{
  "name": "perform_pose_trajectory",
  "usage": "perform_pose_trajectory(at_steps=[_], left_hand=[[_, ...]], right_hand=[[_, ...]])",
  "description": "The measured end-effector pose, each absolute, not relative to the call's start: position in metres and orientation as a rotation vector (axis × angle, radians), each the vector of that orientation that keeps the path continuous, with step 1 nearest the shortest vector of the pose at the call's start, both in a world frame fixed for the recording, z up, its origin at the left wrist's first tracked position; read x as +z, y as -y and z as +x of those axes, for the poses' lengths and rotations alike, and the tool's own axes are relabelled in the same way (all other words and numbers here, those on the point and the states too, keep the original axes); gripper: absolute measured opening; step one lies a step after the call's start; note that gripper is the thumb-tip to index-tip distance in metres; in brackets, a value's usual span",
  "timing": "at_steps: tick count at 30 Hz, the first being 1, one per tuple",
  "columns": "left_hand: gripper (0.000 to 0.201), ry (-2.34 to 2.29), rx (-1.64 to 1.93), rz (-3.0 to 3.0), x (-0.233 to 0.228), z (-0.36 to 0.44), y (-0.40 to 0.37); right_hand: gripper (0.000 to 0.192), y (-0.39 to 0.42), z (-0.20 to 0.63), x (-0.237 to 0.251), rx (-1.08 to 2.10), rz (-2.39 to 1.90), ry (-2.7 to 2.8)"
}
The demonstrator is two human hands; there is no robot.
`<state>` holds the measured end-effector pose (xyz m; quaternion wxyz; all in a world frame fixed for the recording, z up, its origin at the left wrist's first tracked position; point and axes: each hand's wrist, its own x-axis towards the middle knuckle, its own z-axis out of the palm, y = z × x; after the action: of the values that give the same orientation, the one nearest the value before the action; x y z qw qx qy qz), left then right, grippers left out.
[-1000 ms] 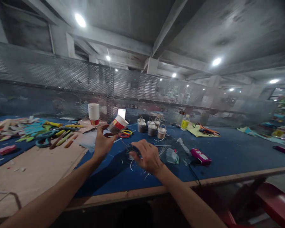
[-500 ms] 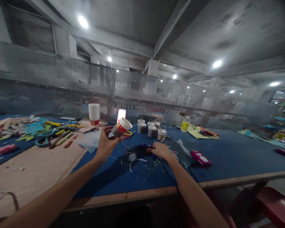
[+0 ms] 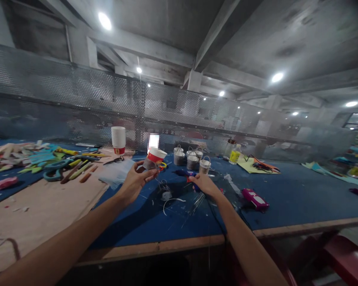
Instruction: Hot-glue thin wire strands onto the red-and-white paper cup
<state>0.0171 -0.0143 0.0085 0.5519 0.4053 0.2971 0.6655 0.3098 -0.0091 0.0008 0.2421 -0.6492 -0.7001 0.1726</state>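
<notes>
Left hand (image 3: 135, 182) grips paper cup (image 3: 154, 159); right hand (image 3: 203, 183) grips blue tool (image 3: 183, 173)

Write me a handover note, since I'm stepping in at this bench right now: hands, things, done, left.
Left hand: holds a red-and-white paper cup, tilted, above the blue felt-covered table.
Right hand: grips a dark blue tool with a red tip; what kind is unclear.
Nearby: loose white wire pieces on the felt.
Done: four small grey cups with wire handles stand behind.
Left: the held cup shows no handle; white cup stack waits.
</notes>
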Motion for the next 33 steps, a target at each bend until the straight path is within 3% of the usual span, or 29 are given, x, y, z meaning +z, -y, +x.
perform_pose_trajectory(at_steps=[7,10,15,20,33], left_hand=[[0.055,-0.698,1.545,0.918,0.01,0.016,0.015],[0.052,-0.699,1.517,0.935,0.009,0.014,0.015],[0.044,-0.708,1.481,0.93,0.006,0.011,0.012],[0.043,-0.751,1.479,0.881,0.009,0.014,0.015],[0.045,-0.746,1.428,0.894,0.011,0.02,0.021]], right_hand=[[0.059,0.019,0.294,0.013,0.89,-1.082,1.446],[0.058,0.027,0.281,0.022,1.057,-0.966,1.374],[0.051,0.027,0.265,0.033,0.951,-0.897,1.431],[0.046,0.019,0.257,0.027,1.039,-0.781,1.412],[0.048,0.034,0.256,0.008,0.953,-0.837,1.589]])
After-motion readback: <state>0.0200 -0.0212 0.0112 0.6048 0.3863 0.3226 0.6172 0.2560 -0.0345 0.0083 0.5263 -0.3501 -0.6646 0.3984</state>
